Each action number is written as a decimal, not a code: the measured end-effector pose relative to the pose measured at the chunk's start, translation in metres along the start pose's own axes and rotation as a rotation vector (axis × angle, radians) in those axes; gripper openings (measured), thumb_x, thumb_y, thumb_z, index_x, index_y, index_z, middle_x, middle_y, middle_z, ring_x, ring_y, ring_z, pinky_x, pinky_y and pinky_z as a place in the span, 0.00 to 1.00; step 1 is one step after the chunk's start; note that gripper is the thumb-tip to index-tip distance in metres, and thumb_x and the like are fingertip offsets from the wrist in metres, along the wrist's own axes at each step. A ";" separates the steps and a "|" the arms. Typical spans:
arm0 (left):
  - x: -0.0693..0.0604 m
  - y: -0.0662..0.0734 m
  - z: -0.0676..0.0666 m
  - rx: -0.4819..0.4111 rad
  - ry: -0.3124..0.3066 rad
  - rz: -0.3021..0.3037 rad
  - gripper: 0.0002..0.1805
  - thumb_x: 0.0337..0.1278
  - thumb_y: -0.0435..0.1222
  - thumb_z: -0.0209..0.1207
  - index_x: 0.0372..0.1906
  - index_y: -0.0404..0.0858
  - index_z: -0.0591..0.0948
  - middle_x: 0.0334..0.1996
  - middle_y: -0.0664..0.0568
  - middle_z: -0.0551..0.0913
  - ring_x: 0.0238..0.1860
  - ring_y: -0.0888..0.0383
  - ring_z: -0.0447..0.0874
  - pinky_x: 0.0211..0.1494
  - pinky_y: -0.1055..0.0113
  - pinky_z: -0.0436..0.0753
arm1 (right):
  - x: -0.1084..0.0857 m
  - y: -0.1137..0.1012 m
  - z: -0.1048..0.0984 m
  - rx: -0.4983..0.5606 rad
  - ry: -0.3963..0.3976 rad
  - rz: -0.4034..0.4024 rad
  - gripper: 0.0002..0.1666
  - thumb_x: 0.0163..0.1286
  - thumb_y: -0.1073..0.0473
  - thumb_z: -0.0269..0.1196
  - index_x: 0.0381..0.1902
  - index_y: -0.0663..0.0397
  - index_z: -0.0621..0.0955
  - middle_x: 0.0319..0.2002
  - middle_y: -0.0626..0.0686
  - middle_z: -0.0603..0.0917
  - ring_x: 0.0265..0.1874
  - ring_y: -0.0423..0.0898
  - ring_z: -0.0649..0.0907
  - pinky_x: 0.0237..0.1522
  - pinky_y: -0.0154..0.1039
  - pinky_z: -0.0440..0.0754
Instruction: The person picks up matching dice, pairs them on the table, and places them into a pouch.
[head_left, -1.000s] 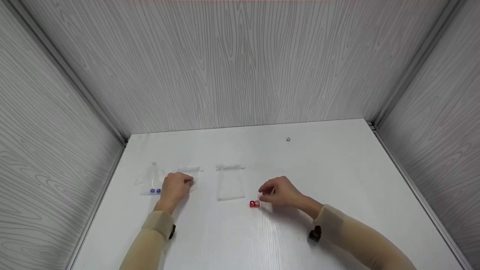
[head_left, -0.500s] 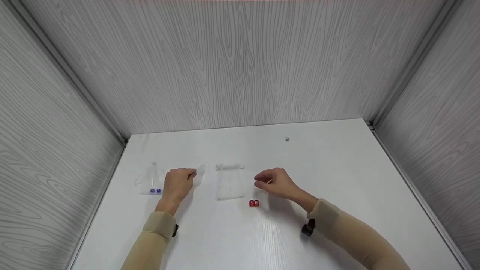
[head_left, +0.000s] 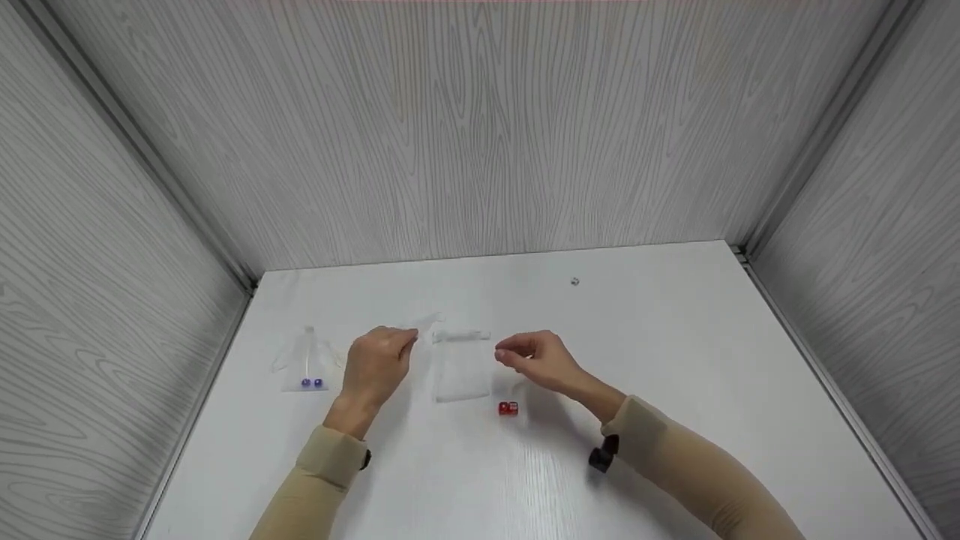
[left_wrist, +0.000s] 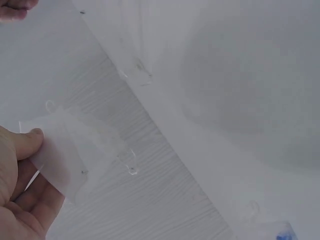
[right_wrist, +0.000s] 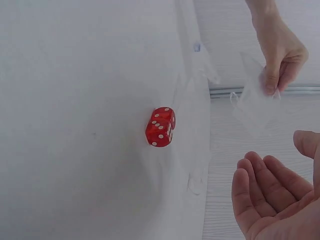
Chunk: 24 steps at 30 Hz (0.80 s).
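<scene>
Just left of the flat, translucent white bag [head_left: 461, 367], a second translucent bag [left_wrist: 59, 152] is pinched in the grip of the left hand [head_left: 377, 364], probably by its edge to leave the rest free; right of the flat bag, the right hand [head_left: 544, 361] curves, thumb parted, grip empty, with translucent red dice [right_wrist: 161, 127] off the bag's near-right corner.

a work booth [head_left: 862, 165]: wood-grain panels [head_left: 465, 135] on three sides, white table [head_left: 645, 322].

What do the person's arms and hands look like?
Both arms wear long beige sleeves: the left sleeve and the right sleeve each end in a wide cuff. A small black gadget sits at each wrist, one on the left and one on the right. The left hand and right hand wear no gloves.
</scene>
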<state>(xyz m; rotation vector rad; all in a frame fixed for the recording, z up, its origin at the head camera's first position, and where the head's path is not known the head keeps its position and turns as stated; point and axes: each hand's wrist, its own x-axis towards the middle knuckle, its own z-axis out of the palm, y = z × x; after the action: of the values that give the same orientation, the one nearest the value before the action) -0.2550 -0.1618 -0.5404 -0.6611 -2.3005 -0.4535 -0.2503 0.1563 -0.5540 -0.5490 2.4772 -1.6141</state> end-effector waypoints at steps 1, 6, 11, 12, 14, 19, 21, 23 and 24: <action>0.002 0.004 -0.001 -0.002 0.008 0.018 0.03 0.64 0.26 0.76 0.39 0.35 0.96 0.33 0.45 0.97 0.34 0.48 0.97 0.40 0.56 0.95 | 0.001 -0.001 0.000 0.030 0.001 0.008 0.19 0.84 0.53 0.68 0.58 0.62 0.92 0.53 0.64 0.96 0.54 0.65 0.93 0.47 0.31 0.89; 0.008 0.022 -0.002 -0.003 0.032 0.090 0.05 0.61 0.26 0.78 0.41 0.35 0.95 0.34 0.46 0.97 0.35 0.51 0.96 0.40 0.59 0.95 | 0.006 -0.006 0.001 0.160 0.016 0.072 0.21 0.86 0.51 0.66 0.60 0.62 0.91 0.56 0.68 0.94 0.56 0.62 0.93 0.49 0.33 0.91; 0.014 0.039 0.000 0.053 0.036 0.173 0.05 0.63 0.26 0.77 0.41 0.36 0.95 0.34 0.46 0.97 0.35 0.53 0.97 0.40 0.63 0.95 | 0.010 -0.008 0.002 0.234 0.013 0.101 0.24 0.87 0.49 0.64 0.62 0.63 0.90 0.57 0.65 0.95 0.55 0.56 0.95 0.52 0.37 0.94; 0.015 0.042 0.001 0.073 0.033 0.190 0.05 0.63 0.26 0.77 0.41 0.37 0.95 0.35 0.46 0.97 0.35 0.53 0.97 0.40 0.64 0.95 | 0.011 -0.007 0.002 0.247 0.013 0.105 0.24 0.87 0.48 0.64 0.63 0.64 0.89 0.57 0.64 0.94 0.56 0.58 0.95 0.53 0.38 0.94; 0.017 0.049 0.003 0.106 0.024 0.225 0.05 0.64 0.27 0.77 0.41 0.37 0.96 0.35 0.47 0.97 0.36 0.53 0.97 0.41 0.64 0.96 | 0.014 -0.007 0.003 0.265 0.016 0.119 0.27 0.88 0.46 0.63 0.64 0.65 0.88 0.59 0.64 0.94 0.59 0.63 0.94 0.54 0.40 0.95; 0.022 0.064 0.011 0.153 0.032 0.296 0.06 0.62 0.26 0.77 0.40 0.38 0.96 0.35 0.52 0.97 0.35 0.56 0.96 0.42 0.67 0.95 | 0.020 -0.004 0.005 0.313 0.042 0.179 0.34 0.87 0.40 0.62 0.65 0.67 0.87 0.57 0.61 0.95 0.59 0.64 0.93 0.53 0.41 0.96; 0.023 0.070 0.015 0.161 0.037 0.322 0.06 0.63 0.26 0.77 0.40 0.39 0.96 0.35 0.52 0.97 0.34 0.57 0.95 0.42 0.68 0.95 | 0.023 -0.002 0.006 0.334 0.054 0.204 0.33 0.87 0.40 0.63 0.62 0.67 0.89 0.53 0.59 0.96 0.53 0.57 0.96 0.50 0.39 0.96; 0.023 0.074 0.017 0.170 0.035 0.344 0.06 0.64 0.26 0.76 0.40 0.39 0.96 0.34 0.52 0.97 0.34 0.57 0.95 0.42 0.68 0.95 | 0.025 -0.001 0.006 0.356 0.067 0.226 0.32 0.86 0.40 0.64 0.58 0.67 0.90 0.49 0.57 0.97 0.47 0.50 0.96 0.47 0.38 0.95; 0.023 0.077 0.017 0.174 0.030 0.352 0.06 0.66 0.26 0.75 0.40 0.39 0.96 0.35 0.52 0.97 0.35 0.57 0.95 0.43 0.68 0.95 | 0.026 0.000 0.006 0.365 0.075 0.236 0.31 0.86 0.40 0.64 0.56 0.66 0.91 0.46 0.56 0.97 0.44 0.46 0.96 0.46 0.37 0.95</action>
<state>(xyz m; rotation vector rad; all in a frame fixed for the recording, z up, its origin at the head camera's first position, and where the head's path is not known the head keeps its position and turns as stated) -0.2349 -0.0835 -0.5260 -0.9402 -2.1061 -0.0966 -0.2726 0.1412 -0.5539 -0.1440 2.1175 -1.9465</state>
